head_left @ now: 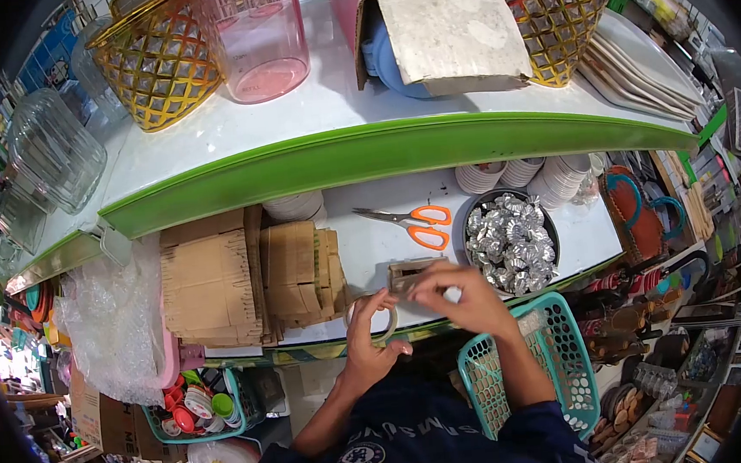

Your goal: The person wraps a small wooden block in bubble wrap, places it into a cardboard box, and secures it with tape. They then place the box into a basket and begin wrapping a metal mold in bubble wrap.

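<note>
Left hand (369, 351) curls round the tape roll (393, 318) mid-frame; right hand (470, 298), grip nearly pinched, catch unclear: tape-handling now, next move wanting steady control

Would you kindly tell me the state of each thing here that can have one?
Tape roll: partly hidden by the left hand
Scissors: unheld; open or shut unclear
Round pan: heaped with silvery pieces
Cardboard: stacked
White plates: stacked
Lower-left teal basket: filled
Pink clear container: upright
</note>
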A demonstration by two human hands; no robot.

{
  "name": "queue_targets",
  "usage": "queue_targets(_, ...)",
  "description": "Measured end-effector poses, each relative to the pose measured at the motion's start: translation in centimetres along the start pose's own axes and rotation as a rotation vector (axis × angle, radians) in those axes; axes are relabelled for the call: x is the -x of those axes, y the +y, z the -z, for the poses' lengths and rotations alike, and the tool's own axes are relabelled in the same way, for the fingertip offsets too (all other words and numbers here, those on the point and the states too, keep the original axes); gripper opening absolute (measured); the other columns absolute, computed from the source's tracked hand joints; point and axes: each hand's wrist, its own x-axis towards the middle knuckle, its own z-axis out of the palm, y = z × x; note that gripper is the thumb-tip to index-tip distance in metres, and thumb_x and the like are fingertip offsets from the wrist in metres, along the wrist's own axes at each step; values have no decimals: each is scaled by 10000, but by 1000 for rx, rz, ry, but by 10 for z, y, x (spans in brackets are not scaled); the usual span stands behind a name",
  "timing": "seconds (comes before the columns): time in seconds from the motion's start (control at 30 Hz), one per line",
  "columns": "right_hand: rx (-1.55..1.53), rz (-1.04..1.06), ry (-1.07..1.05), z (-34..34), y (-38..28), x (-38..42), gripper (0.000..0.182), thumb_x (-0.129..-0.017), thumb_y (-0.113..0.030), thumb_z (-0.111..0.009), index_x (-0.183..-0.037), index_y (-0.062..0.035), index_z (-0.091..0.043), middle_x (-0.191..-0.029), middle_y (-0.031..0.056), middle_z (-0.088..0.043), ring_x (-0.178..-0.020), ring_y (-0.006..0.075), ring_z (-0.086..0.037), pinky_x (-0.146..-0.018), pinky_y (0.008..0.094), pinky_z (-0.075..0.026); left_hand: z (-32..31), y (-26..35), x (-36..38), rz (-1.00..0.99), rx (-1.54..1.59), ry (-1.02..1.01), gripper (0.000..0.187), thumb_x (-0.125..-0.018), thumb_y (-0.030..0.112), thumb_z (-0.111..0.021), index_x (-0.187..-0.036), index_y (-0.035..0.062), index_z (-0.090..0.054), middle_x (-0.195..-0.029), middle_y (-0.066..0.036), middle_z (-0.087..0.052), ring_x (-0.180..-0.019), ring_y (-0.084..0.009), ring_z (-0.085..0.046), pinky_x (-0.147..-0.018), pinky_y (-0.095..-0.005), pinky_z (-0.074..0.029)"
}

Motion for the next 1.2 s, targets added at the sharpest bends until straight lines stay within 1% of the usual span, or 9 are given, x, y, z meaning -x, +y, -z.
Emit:
queue_targets(0.07, -73, 40, -50, -7, -4, 13, 121, -933, -113, -698, -993, -14, -731, -928, 65, -686, -856, 126, -626, -709, 271, -486, 0, 1, -1, -8, -19, -8, 950, -722, 452, -851, -1447, 1, -437, -1171, -160, -628, -1032, -298, -595, -924, -423, -454)
queue_targets(0.2, -369, -83, -102, -16, -6, 29, 125, -938, -133, -712, -1019, -46, -753, -996, 22, -679, -870, 96, -605, -679, 242, -459, 0, 5, -3, -36, -76, -31, 946, -706, 450, -860, -1438, 13, -448, -1179, -150, -633, -1039, -308, -597, -923, -438, -447)
queue_targets(0.3, -374, -181, -91, -18, -11, 33, 126, -920, -72, -721, -1021, 1, -737, -1047, 85, -652, -960, 149, -639, -795, 272, -533, -2, 4, -3, -45, -87, -27, 939, -700, 445, -864, -1432, 18, -458, -1187, -144, -634, -1041, -310, -598, -925, -444, -441)
queue_targets(0.37, -353, -117, -3, -22, -10, 34, 121, -906, -116, -748, -1002, -43, -753, -1000, 24, -677, -847, 74, -601, -640, 207, -435, -3, 3, -4, -44, -79, -27, 936, -696, 442, -867, -1428, 18, -464, -1189, -145, -634, -1041, -311, -598, -925, -444, -441)
queue_targets(0.53, -300, -82, 83, -22, -5, 37, 98, -895, -98, -752, -969, -34, -747, -997, 23, -684, -820, 74, -612, -622, 212, -450, -2, 2, -5, -18, -68, -30, 922, -699, 422, -872, -1423, 16, -470, -1186, -145, -637, -1043, -312, -598, -933, -444, -439)
queue_targets(0.63, -155, -31, 158, -20, -14, 36, 93, -884, -89, -756, -956, -30, -745, -994, 30, -691, -812, 86, -628, -613, 221, -463, 0, 1, -8, 4, -131, -35, 842, -732, 336, -871, -1406, 10, -488, -1186, -149, -626, -1062, -314, -599, -930, -439, -458)
queue_targets(0.8, 55, -11, 265, -20, -19, 30, 77, -861, -37, -755, -931, -10, -740, -946, 64, -698, -805, 120, -648, -620, 232, -499, 0, 9, -24, 69, -230, -45, 533, -819, 115, -784, -1312, 39, -598, -1224, -166, -567, -1101, -344, -599, -909, -416, -499)
queue_targets(1.07, -39, -14, 481, -14, 6, 23, 98, -881, -76, -752, -963, -24, -740, -957, 66, -693, -802, 112, -639, -609, 224, -475, -10, -14, -40, 141, -303, -90, 335, -918, 74, -670, -1251, 46, -638, -1246, -165, -568, -1125, -364, -597, -930, -428, -503)
queue_targets(1.2, 14, -65, 423, -11, 12, 18, 97, -887, -93, -753, -962, -32, -742, -949, 55, -689, -802, 119, -645, -619, 243, -486, -12, -25, -40, 212, -314, -145, 251, -929, 76, -658, -1174, 21, -671, -1216, -163, -614, -1112, -356, -619, -928, -424, -513)
